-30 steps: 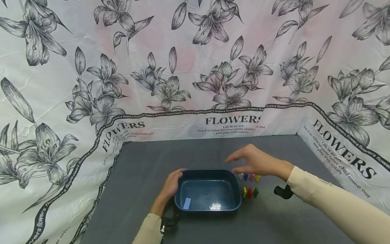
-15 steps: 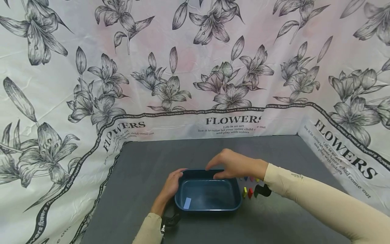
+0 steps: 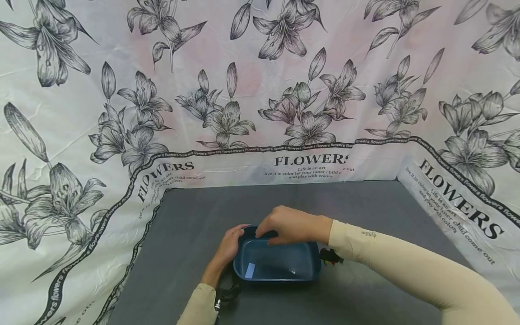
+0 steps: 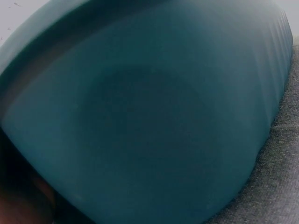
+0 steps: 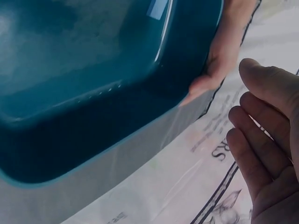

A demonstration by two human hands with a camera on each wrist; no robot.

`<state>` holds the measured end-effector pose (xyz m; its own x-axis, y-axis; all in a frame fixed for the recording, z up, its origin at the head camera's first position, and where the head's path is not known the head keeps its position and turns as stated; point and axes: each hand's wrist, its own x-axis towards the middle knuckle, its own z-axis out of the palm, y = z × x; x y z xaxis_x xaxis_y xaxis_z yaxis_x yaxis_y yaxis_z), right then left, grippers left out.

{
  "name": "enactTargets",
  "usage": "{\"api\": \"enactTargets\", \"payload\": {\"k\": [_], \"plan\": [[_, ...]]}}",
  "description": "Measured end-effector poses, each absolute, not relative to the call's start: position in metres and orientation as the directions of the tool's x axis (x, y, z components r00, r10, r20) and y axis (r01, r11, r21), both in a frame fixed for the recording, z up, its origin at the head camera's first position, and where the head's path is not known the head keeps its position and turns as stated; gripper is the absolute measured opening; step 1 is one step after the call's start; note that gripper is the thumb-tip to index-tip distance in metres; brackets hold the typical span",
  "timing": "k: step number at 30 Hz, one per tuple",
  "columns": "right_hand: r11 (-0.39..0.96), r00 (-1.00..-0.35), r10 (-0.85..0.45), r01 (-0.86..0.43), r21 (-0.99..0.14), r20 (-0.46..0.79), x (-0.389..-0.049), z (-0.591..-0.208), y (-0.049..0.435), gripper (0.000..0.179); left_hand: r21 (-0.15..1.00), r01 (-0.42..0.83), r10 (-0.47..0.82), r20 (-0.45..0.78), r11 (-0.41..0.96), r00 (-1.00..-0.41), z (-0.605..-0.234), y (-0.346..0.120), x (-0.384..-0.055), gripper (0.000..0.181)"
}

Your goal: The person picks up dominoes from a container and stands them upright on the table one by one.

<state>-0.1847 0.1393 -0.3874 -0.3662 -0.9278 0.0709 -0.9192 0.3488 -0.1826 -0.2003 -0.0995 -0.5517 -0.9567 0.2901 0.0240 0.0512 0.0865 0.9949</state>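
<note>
A dark blue rectangular tub (image 3: 280, 266) stands on the grey table, and a small pale blue rectangle (image 3: 249, 271) shows flat on its floor near the left end. My left hand (image 3: 227, 248) grips the tub's far left corner, its fingertips at the rim. Close up, the tub's outer wall (image 4: 154, 121) fills most of the left wrist view. Over the tub's far side hovers my right hand (image 3: 290, 225), fingers loosely bent. In the right wrist view, the thumb and fingers (image 5: 252, 149) are parted and nothing shows between them.
Small coloured blocks (image 3: 332, 262) stand right of the tub, mostly hidden behind my right wrist and its black wrist camera (image 3: 327, 255). A white flower-printed cloth (image 3: 243, 167) walls the back and sides of the grey table (image 3: 211, 203).
My right hand has moved left from above the blocks, across the tub's far rim, toward my left hand, and sunk slightly. The left hand and the tub stay in place.
</note>
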Motion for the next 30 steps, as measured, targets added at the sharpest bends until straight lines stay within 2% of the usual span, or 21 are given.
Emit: {"api": "enactTargets", "payload": {"k": [5, 11, 20, 26, 30], "plan": [[0.331, -0.335, -0.942, -0.94, -0.089, 0.035, -0.182, -0.395, 0.123, 0.035, 0.997, 0.041, 0.32, 0.02, 0.061, -0.947, -0.555, -0.102, -0.203, 0.048], [0.314, -0.314, -0.95, -0.949, -0.012, 0.0, -0.179, -0.407, 0.108, 0.037, 0.993, 0.115, 0.381, 0.097, 0.026, -0.92, -0.559, -0.107, -0.206, 0.05], [0.296, -0.299, -0.952, -0.954, 0.051, -0.06, -0.173, -0.431, 0.092, 0.024, 0.978, 0.205, 0.415, 0.199, -0.03, -0.888, -0.58, -0.115, -0.216, 0.049], [0.263, -0.272, -0.96, -0.957, 0.12, -0.069, -0.172, -0.45, 0.086, 0.017, 0.993, 0.103, 0.33, 0.078, 0.058, -0.941, -0.561, -0.106, -0.204, 0.048], [0.242, -0.251, -0.967, -0.96, 0.143, -0.05, -0.173, -0.461, 0.083, 0.013, 0.997, 0.042, 0.287, 0.023, 0.061, -0.958, -0.554, -0.101, -0.2, 0.046]]}}
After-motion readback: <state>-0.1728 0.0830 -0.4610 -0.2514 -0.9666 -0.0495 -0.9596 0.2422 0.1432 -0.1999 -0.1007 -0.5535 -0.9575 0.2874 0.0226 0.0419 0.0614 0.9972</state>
